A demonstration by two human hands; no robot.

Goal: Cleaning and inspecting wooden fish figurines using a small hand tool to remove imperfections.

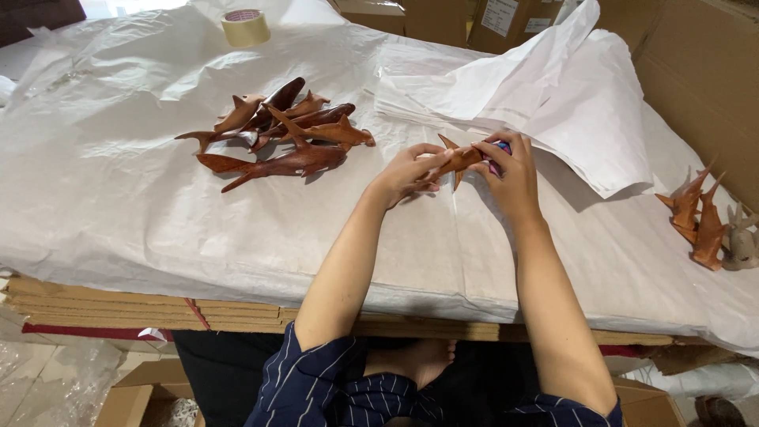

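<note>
Both hands meet over the white paper sheet (pixel 118 198) at the middle of the low work surface. My left hand (pixel 407 172) and my right hand (pixel 510 175) together grip one small brown wooden shark carving (pixel 458 160), held level just above the paper. A small blue and pink object (pixel 501 148) shows at my right fingertips; what it is I cannot tell. A pile of several similar wooden sharks (pixel 285 134) lies to the left of my hands.
A roll of beige tape (pixel 246 27) stands at the back. Loose white wrapping sheets (pixel 569 95) are stacked at the back right. More carvings (pixel 700 213) lie at the right edge. Cardboard boxes (pixel 696 71) line the back; flattened cardboard (pixel 103 304) lies under the paper.
</note>
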